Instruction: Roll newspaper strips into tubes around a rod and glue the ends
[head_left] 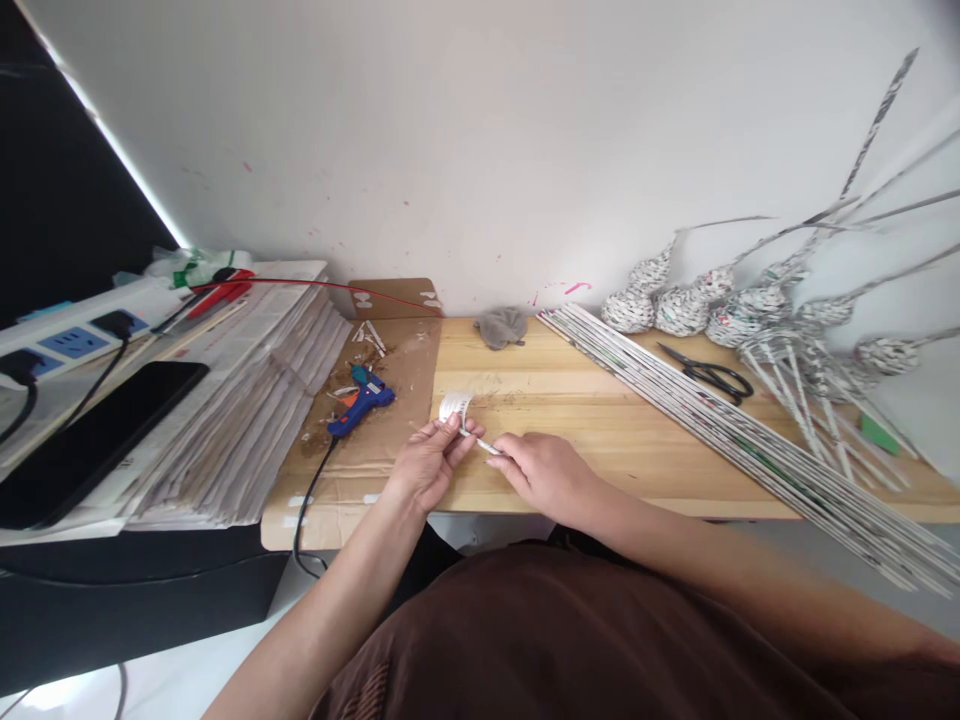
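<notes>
Between my two hands, over the front of the wooden table, is a thin rolled paper strip. Its far end opens into a flat, curling white piece of printed paper. The fingers of my left hand pinch the strip just below that curl. My right hand is closed on the other end of the strip, thumb and forefinger pressed together. The strip slants down to the right from one hand to the other. My right palm and curled fingers are partly hidden.
On cardboard at left lies a blue glue gun with its cord. Stacked newspaper bears a phone and a power strip. At right are long paper tubes, black scissors and several woven gourd shapes.
</notes>
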